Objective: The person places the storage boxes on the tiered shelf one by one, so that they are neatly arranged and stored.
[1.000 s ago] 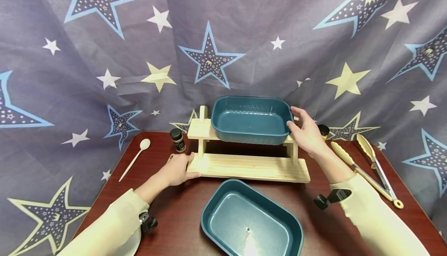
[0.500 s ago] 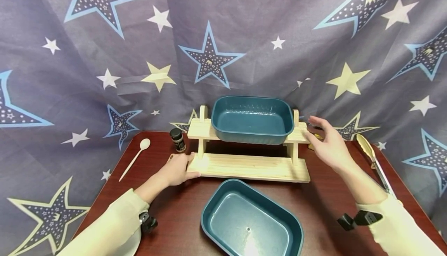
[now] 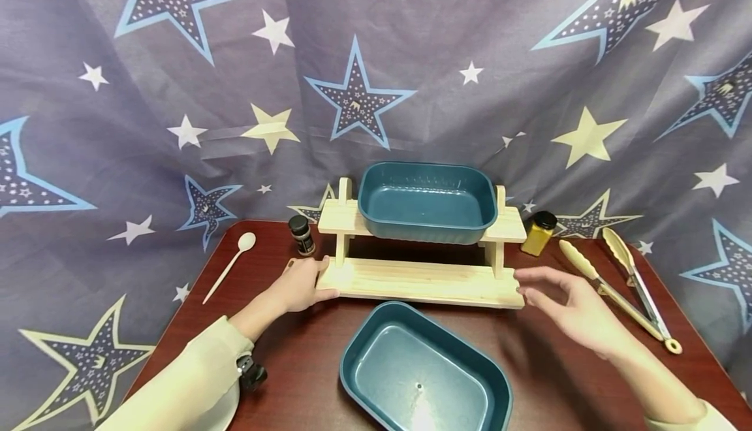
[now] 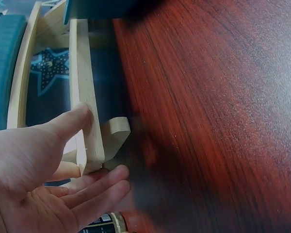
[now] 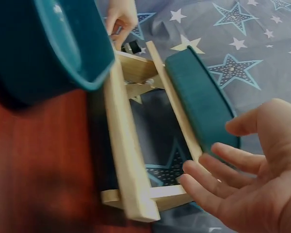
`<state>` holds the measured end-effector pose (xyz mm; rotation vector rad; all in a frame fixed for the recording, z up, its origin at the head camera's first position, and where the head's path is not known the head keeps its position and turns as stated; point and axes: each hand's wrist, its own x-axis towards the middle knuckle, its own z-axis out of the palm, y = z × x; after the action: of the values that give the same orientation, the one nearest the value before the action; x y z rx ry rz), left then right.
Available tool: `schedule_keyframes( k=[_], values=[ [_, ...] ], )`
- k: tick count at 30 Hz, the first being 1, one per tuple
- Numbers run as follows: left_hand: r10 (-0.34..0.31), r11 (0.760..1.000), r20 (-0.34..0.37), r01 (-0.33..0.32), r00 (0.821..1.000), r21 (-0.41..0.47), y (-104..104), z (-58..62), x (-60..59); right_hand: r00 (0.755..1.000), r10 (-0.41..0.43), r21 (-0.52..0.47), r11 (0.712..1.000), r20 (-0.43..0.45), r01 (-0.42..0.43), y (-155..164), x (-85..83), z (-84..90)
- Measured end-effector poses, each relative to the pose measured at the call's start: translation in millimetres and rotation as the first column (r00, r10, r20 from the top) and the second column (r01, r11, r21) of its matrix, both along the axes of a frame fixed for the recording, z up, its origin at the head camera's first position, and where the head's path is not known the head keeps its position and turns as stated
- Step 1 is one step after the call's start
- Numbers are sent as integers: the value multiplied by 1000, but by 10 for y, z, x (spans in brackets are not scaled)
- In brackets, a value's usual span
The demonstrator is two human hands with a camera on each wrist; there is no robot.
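Nearest, a white dish (image 3: 228,408), mostly hidden under the left sleeve and cut off by the frame; beside it the front blue tray (image 3: 420,366), also cut off, on the dark red worktop (image 3: 294,366). Left hand (image 3: 298,285) grips the left end of the wooden rack's (image 3: 411,281) lower shelf, thumb on the board. Right hand (image 3: 578,310) loosely open, fingers spread at the shelf's right end; contact can't be told. A second ago it was at the upper blue tray's (image 3: 423,206) rim; now lower, the yellow jar (image 3: 536,238) uncovered. Left hand unmoved. Spoon (image 3: 247,241) left, tongs (image 3: 624,303) right. Upper tray sits on the rack's top shelf. Dark jar (image 3: 303,235), label too small to read. Star-print cloth (image 3: 446,117) behind.
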<state>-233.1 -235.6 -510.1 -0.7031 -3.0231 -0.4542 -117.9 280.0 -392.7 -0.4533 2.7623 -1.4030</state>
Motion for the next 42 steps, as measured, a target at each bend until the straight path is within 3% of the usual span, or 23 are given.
schedule_keyframes(
  k=[9, 16, 22, 26, 31, 34, 35, 36, 37, 38, 40, 42],
  values=[
    [21, 999, 37, -23, 999, 29, -116, -318, -194, 996, 92, 128, 987, 23, -94, -13, 234, -231],
    [12, 1000, 9, -12, 1000, 21, -141, -403, -232, 948, 223, -18, 974, 227, -225, -72, 297, -383],
    [8, 1000, 6, -8, 1000, 29, -143, -399, -230, 904, 305, -116, 952, 299, -282, -112, 349, -513],
    [6, 1000, 17, -7, 1000, 12, -77, -213, -134, 884, 324, -168, 944, 338, -282, -147, 381, -559],
    [-21, 1000, 45, 20, 999, 17, 99, 297, 142, 866, 320, -188, 945, 384, -266, -193, 416, -582],
    [-12, 1000, 62, 11, 998, 10, 177, 485, 247, 863, 306, -165, 951, 402, -260, -218, 426, -597],
    [-20, 1000, 31, 20, 999, 6, 158, 421, 223, 862, 304, -161, 952, 405, -260, -223, 430, -607],
    [-11, 1000, 58, 10, 998, 10, 187, 481, 248, 863, 301, -156, 953, 405, -259, -227, 433, -619],
    [-8, 1000, 45, 8, 999, 13, 140, 340, 178, 866, 298, -147, 954, 401, -260, -233, 435, -632],
    [-1, 1000, 49, 1, 999, 8, 146, 343, 185, 870, 299, -141, 954, 392, -264, -240, 439, -645],
    [-37, 999, 17, 36, 999, 23, 0, 26, 8, 881, 296, -123, 955, 369, -269, -254, 445, -670],
    [-30, 999, 18, 29, 999, 19, -21, -26, -15, 895, 286, -98, 958, 343, -268, -274, 453, -689]
  ],
)
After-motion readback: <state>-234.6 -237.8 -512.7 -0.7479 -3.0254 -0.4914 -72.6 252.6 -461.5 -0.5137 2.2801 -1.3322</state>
